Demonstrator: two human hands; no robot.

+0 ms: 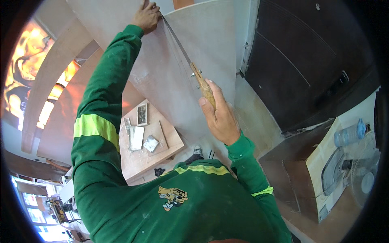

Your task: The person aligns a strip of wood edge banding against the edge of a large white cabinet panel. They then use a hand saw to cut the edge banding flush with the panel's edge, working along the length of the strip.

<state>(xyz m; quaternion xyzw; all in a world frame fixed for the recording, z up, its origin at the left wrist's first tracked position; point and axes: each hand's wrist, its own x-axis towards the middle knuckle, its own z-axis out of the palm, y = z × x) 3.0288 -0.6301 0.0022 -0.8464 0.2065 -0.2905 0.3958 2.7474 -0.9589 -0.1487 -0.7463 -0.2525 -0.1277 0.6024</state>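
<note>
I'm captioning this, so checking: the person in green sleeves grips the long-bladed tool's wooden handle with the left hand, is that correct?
Not quite: the head view shows the right hand gripping the wooden handle. The sleeves are indeed green.

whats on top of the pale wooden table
A flat wooden board, white rectangular slab, silvery packet, wooden-framed box and thin greyish pieces; the tabletop beneath them is covered.

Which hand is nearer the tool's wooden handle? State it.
Right. The right hand holds the wooden handle; the left hand is farther, by the far end of the blade.
</note>
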